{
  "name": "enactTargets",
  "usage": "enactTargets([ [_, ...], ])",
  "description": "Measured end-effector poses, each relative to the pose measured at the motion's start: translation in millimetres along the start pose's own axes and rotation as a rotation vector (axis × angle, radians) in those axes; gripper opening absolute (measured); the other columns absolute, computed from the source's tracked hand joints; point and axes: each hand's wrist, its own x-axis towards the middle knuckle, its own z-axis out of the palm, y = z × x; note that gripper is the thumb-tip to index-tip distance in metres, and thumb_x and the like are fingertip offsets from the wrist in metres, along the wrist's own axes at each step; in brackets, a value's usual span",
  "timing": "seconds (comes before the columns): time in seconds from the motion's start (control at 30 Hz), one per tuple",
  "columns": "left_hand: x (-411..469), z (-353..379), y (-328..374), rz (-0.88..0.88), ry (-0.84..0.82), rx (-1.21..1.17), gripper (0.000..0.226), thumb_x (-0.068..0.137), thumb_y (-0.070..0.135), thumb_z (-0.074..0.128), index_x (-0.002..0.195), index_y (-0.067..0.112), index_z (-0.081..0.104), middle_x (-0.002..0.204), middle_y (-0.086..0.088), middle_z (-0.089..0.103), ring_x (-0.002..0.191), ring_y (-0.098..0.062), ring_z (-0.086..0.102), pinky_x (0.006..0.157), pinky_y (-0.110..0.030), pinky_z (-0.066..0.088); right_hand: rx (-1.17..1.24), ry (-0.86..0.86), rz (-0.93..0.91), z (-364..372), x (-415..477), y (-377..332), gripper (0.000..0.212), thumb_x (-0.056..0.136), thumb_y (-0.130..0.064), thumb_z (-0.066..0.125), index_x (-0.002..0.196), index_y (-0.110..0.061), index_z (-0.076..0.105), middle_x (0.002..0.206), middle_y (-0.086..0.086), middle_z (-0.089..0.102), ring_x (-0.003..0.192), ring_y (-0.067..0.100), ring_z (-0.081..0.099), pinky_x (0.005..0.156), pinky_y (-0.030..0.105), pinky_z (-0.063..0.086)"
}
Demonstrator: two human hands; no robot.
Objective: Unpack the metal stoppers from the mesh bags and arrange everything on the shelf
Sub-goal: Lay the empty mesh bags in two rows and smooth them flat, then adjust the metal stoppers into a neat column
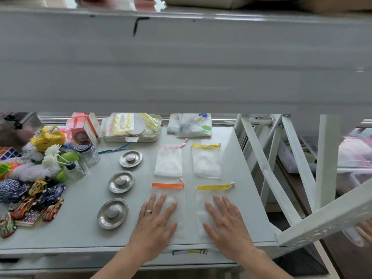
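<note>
Both hands flat, palms down, fingers spread, gripping nothing. Left hand presses on the lower part of the orange-top bag; ring on one finger. Right hand presses on the lower part of the near yellow-top bag. Four mesh bags lie flat in a two-by-two grid on the right half of the shelf: pink-top bag far left, far yellow-top bag far right, the two under the hands in the near row. All four look flat and see-through; can't tell for sure whether anything is left inside the near pair, since the hands cover them. Three metal stoppers sit bare on the shelf in a slanted column just left of the bags, none touching: far stopper, middle stopper, near stopper, each a round dish with a knob at centre, knob up. Left end of shelf holds clutter: toy cars, glass jar, white flowers, yellow figure. Along the back edge: a tray stacked with packets, folded printed cloth right of it. White metal frame stands just off the shelf's right edge. An upper shelf front fills the top of the view.
</note>
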Motion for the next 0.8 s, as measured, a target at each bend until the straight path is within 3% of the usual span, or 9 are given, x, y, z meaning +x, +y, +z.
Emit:
enactTargets([
  [0.13, 0, -2, 1, -0.002, -0.027, -0.006, 0.056, 0.085, 0.055, 0.044, 0.138, 0.037, 0.043, 0.148, -0.003, 0.048, 0.138, -0.031, 0.041, 0.110, -0.038, 0.006, -0.014, -0.013, 0.009, -2, 0, 0, 0.058, 0.086, -0.058, 0.044, 0.134, -0.027, 0.057, 0.143, 0.006, 0.057, 0.132, 0.027, 0.051, 0.105, 0.037, 0.025],
  [0.47, -2, 3, -2, 0.020, -0.026, -0.010, 0.057, 0.089, 0.058, 0.040, 0.142, 0.038, 0.040, 0.152, -0.003, 0.043, 0.142, -0.025, 0.018, 0.112, -0.039, 0.005, 0.007, -0.024, 0.019, 2, 1, -1, 0.059, 0.090, -0.056, 0.040, 0.139, -0.026, 0.052, 0.149, 0.007, 0.051, 0.137, 0.030, 0.047, 0.107, 0.039, 0.021],
  [0.57, -2, 4, -2, 0.010, -0.027, -0.030, 0.057, 0.091, 0.059, 0.035, 0.144, 0.039, 0.036, 0.156, -0.002, 0.037, 0.145, -0.024, 0.011, 0.112, -0.039, 0.002, 0.067, -0.014, 0.015, 2, 2, -5, 0.066, 0.092, -0.060, 0.028, 0.148, -0.028, 0.040, 0.161, 0.005, 0.032, 0.148, 0.029, 0.026, 0.113, 0.038, 0.008],
  [0.67, -5, -3, -1, 0.022, 0.052, -0.140, 0.060, 0.092, 0.059, 0.026, 0.149, 0.042, 0.020, 0.164, 0.006, 0.010, 0.150, -0.018, -0.007, 0.116, -0.035, -0.005, 0.153, 0.044, 0.014, -6, 3, -5, 0.075, 0.089, -0.064, 0.012, 0.156, -0.030, 0.019, 0.167, -0.001, 0.004, 0.153, 0.022, -0.003, 0.120, 0.036, -0.002],
  [0.73, -13, -11, -3, 0.035, 0.121, -0.239, 0.058, 0.093, 0.057, 0.025, 0.149, 0.041, 0.021, 0.162, 0.011, 0.007, 0.150, -0.013, -0.007, 0.119, -0.034, 0.001, 0.169, 0.111, 0.039, -17, 2, -3, 0.074, 0.090, -0.064, 0.014, 0.155, -0.030, 0.020, 0.167, -0.001, 0.005, 0.153, 0.021, -0.001, 0.122, 0.039, 0.005],
  [0.8, -24, -24, -12, 0.023, 0.209, -0.331, 0.050, 0.094, 0.050, 0.036, 0.141, 0.037, 0.037, 0.157, 0.011, 0.023, 0.149, -0.010, 0.011, 0.118, -0.033, 0.019, 0.217, 0.199, 0.085, -29, 0, 0, 0.066, 0.095, -0.058, 0.032, 0.152, -0.025, 0.032, 0.165, 0.004, 0.018, 0.152, 0.023, 0.010, 0.121, 0.040, 0.014],
])
